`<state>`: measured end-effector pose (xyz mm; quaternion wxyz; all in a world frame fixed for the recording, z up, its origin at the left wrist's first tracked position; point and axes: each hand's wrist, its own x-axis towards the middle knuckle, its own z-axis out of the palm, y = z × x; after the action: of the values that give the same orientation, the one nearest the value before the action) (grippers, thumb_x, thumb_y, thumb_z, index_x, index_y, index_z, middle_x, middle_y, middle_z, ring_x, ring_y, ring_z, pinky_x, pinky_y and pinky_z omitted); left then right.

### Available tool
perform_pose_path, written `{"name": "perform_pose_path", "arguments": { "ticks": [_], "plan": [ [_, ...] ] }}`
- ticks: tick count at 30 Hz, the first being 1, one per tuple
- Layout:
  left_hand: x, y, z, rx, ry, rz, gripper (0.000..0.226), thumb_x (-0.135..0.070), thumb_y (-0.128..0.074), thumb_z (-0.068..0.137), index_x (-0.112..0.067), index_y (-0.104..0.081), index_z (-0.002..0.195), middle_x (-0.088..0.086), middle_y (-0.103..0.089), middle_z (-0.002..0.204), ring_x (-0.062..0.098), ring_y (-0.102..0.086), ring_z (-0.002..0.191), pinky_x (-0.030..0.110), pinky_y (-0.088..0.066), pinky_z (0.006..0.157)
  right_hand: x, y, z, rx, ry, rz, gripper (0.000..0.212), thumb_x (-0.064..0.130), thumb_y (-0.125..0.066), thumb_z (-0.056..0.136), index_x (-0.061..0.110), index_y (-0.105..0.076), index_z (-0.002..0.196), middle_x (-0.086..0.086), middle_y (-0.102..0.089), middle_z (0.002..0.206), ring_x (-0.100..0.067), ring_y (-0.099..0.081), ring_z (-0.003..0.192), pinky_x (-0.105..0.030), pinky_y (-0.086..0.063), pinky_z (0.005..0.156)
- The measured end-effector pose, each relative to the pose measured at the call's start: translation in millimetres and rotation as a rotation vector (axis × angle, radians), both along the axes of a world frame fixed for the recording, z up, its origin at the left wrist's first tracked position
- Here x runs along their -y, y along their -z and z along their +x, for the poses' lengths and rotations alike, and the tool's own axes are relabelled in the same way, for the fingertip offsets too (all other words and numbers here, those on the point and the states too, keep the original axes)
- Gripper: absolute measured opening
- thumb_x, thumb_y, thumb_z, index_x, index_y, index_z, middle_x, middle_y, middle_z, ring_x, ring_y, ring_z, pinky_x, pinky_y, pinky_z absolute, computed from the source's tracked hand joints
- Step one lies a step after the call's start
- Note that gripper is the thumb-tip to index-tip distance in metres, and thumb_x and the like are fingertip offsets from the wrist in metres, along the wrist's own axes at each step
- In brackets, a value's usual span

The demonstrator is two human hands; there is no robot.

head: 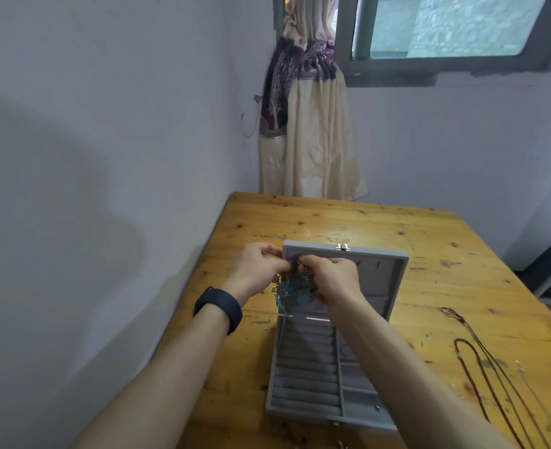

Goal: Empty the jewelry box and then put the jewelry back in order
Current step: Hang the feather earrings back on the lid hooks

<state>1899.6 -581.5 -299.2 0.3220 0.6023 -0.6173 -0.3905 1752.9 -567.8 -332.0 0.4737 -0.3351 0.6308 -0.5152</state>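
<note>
The jewelry box (306, 377) sits open on the wooden table (429, 254), its lid up at the far side, where the left hand (256, 270) and right hand (334, 278) both pinch a tangle of chains (292, 288) with teal pieces, dark cords (481, 367) lying to the right.

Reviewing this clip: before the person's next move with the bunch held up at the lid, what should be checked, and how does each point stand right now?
1. The lid of the jewelry box is open and upright: ok.
2. The left hand and right hand both pinch the bunch of jewelry: ok.
3. The bunch is free of the lid's hooks: cannot tell, the fingers hide it.
4. The ring rolls are empty: ok.
5. The side compartments are empty: not ok, a small item lies in the near one; the right arm hides part.
6. The cord necklaces lie on the table, apart from the box: ok.
</note>
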Motion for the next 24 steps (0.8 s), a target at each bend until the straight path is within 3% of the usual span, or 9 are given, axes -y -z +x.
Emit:
{"name": "perform_pose_path", "arguments": {
  "ticks": [3, 9, 12, 16, 19, 24],
  "plan": [
    [1, 1, 1, 0.011, -0.011, -0.006, 0.017, -0.021, -0.077, 0.081, -0.021, -0.072, 0.097, -0.002, -0.074, 0.088, 0.014, -0.070, 0.077, 0.030, -0.059, 0.072, -1, 3, 1, -0.021, 0.027, 0.017, 0.021, 0.033, -0.079, 0.070, 0.013, -0.074, 0.068, 0.001, -0.065, 0.063, -0.020, -0.058, 0.064, -0.029, -0.043, 0.052],
    [2, 0, 0, 0.050, -0.012, -0.025, 0.016, -0.024, -0.080, 0.079, -0.023, -0.072, 0.093, -0.005, -0.075, 0.081, 0.015, -0.071, 0.077, 0.031, -0.059, 0.071, -4, 5, -6, -0.205, -0.054, 0.029, 0.020, 0.035, -0.075, 0.074, 0.015, -0.075, 0.071, -0.001, -0.073, 0.075, -0.022, -0.068, 0.078, -0.038, -0.059, 0.069],
    [2, 0, -2, 0.086, -0.012, -0.032, 0.017, -0.023, -0.080, 0.077, -0.025, -0.071, 0.090, -0.005, -0.075, 0.080, 0.018, -0.070, 0.080, 0.035, -0.058, 0.075, -13, 20, -10, -0.200, -0.090, 0.057, 0.014, 0.028, -0.075, 0.077, 0.013, -0.075, 0.075, 0.000, -0.073, 0.075, -0.023, -0.068, 0.080, -0.036, -0.055, 0.067],
    [-1, -1, 0, 0.098, 0.003, -0.040, 0.018, -0.023, -0.080, 0.077, -0.026, -0.070, 0.093, -0.006, -0.075, 0.081, 0.017, -0.071, 0.079, 0.028, -0.056, 0.066, -22, 25, -10, -0.198, -0.122, -0.014, 0.018, 0.028, -0.073, 0.083, 0.016, -0.077, 0.071, 0.003, -0.075, 0.074, -0.019, -0.071, 0.085, -0.039, -0.057, 0.077],
    [-2, 0, 0, 0.103, 0.007, -0.053, 0.020, -0.028, -0.080, 0.078, -0.025, -0.071, 0.095, -0.006, -0.075, 0.079, 0.013, -0.070, 0.076, 0.026, -0.054, 0.066, -21, 10, -10, -0.121, -0.086, -0.082, 0.019, 0.034, -0.077, 0.083, 0.017, -0.077, 0.073, 0.003, -0.076, 0.076, -0.019, -0.071, 0.083, -0.041, -0.059, 0.075],
    [-2, 1, 1, 0.102, 0.002, -0.057, 0.022, -0.029, -0.079, 0.080, -0.023, -0.071, 0.100, -0.005, -0.074, 0.084, 0.011, -0.070, 0.075, 0.025, -0.056, 0.067, -19, -6, -5, -0.097, -0.093, -0.068, 0.021, 0.033, -0.076, 0.084, 0.015, -0.076, 0.075, 0.002, -0.075, 0.074, -0.016, -0.068, 0.076, -0.033, -0.054, 0.064]
  ]
}}
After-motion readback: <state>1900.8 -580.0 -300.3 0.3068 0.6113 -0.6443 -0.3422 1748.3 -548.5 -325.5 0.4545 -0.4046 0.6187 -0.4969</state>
